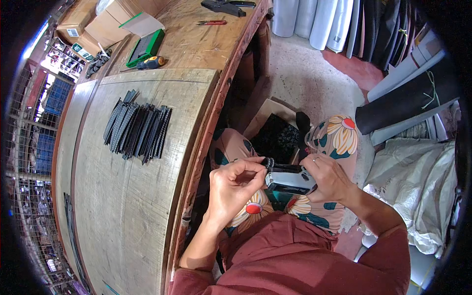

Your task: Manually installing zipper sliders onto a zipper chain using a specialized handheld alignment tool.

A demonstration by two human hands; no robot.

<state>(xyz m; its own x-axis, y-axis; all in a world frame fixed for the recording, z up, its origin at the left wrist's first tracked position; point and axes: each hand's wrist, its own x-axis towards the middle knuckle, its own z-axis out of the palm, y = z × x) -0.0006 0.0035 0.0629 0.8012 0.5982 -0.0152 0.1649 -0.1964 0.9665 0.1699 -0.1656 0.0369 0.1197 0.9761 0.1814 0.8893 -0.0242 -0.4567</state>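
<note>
Above my lap, my right hand [327, 178] is wrapped round a white-and-black, box-shaped hand tool [285, 180], whose exact kind I cannot make out. Thumb and fingertips of my left hand [233, 184] pinch together at the tool's left end. There they grip a black strip with pale dots [268, 162], which lies against the tool's far edge. Part of the strip is hidden by my fingers. To the left, a pile of similar dark strips [137, 129], some dotted, lies on the wooden table [123, 196].
A cardboard box [263, 112] of black pieces stands between my knees. A screwdriver [151, 62], a green tray [146, 46], red-handled snips [212, 22] and a black tool [227, 7] lie on the table's far part. Rolls of sheeting [408, 108] and white sacks [408, 182] are to the right.
</note>
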